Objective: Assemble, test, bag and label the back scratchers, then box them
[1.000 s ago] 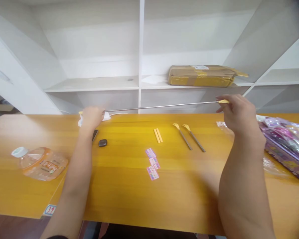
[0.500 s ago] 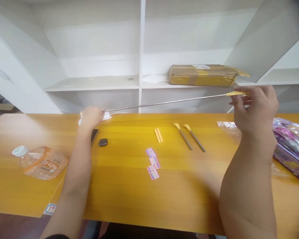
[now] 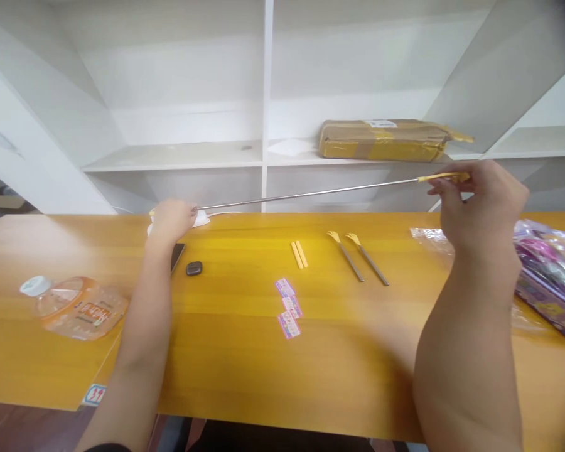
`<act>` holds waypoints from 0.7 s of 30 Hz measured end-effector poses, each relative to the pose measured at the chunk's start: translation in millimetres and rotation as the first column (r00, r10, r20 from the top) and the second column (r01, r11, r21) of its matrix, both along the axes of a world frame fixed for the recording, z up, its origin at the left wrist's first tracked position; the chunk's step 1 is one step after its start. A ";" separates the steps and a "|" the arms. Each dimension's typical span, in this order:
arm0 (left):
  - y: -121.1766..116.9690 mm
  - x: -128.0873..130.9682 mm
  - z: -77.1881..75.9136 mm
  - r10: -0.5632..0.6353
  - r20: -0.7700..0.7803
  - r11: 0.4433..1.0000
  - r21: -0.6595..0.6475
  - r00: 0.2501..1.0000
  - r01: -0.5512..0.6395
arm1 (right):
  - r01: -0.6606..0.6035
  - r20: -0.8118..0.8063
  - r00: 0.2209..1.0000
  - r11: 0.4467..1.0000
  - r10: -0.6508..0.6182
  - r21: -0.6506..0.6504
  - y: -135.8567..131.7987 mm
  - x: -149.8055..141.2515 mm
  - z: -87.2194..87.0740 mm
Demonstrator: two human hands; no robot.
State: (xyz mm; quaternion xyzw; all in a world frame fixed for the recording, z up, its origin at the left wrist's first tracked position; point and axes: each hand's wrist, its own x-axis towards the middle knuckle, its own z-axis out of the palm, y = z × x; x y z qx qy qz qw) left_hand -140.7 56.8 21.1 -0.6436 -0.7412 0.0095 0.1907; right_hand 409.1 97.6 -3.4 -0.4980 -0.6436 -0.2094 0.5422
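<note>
A long thin telescopic metal rod (image 3: 311, 193) stretches above the back of the yellow table (image 3: 245, 351). My left hand (image 3: 172, 218) is closed round the rod's left end, near something white on the table. My right hand (image 3: 480, 201) pinches the rod's yellow tip (image 3: 440, 177), held higher than the left end. Two short folded rods with yellow claw-shaped heads (image 3: 358, 256) lie on the table below the long rod. Beside them lie two small yellow sticks (image 3: 299, 255).
A plastic bottle (image 3: 73, 306) lies on its side at the left. A phone (image 3: 177, 254) and a small dark object (image 3: 194, 268) sit by my left wrist. Pink stickers (image 3: 288, 308) lie mid-table. Purple plastic packages (image 3: 548, 276) fill the right. A taped cardboard parcel (image 3: 381, 139) rests on the white shelf.
My right hand has moved right and upward with the yellow tip, and the rod has grown longer and now slopes up to the right. My left hand has stayed put.
</note>
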 end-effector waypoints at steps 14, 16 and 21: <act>-1.2 65.2 -22.9 -0.174 0.049 0.984 -0.022 0.984 0.175 | -0.149 0.271 0.938 0.960 0.214 -0.239 -3.4 -113.8 -20.3; -5.9 79.2 -22.8 -0.171 0.052 0.984 -0.040 0.984 0.174 | -0.169 0.307 0.921 0.956 0.240 -0.239 -7.2 -133.3 -25.5; -20.0 101.2 -16.5 -0.103 0.075 0.992 -0.065 0.992 0.108 | -0.233 0.337 0.896 0.952 0.288 -0.197 -14.9 -167.0 -37.1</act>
